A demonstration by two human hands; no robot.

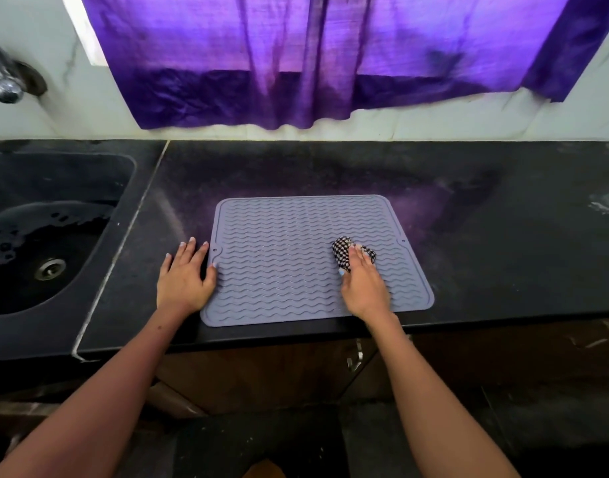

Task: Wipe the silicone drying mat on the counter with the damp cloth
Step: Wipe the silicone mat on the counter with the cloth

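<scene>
Your right hand (364,288) presses the bunched checked cloth (352,254) onto the right half of the grey mat (296,257). Your left hand (184,276) lies flat, fingers spread, at the mat's left edge on the black counter (486,236)

Single head cam, wide-angle, looks fwd and steeply down over near edge of desk (468,236), close in; far edge and wall behind at frame top.

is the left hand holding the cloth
No, the checked cloth is bunched under the right hand on the mat, while the left hand lies flat at the mat's left edge.
</scene>
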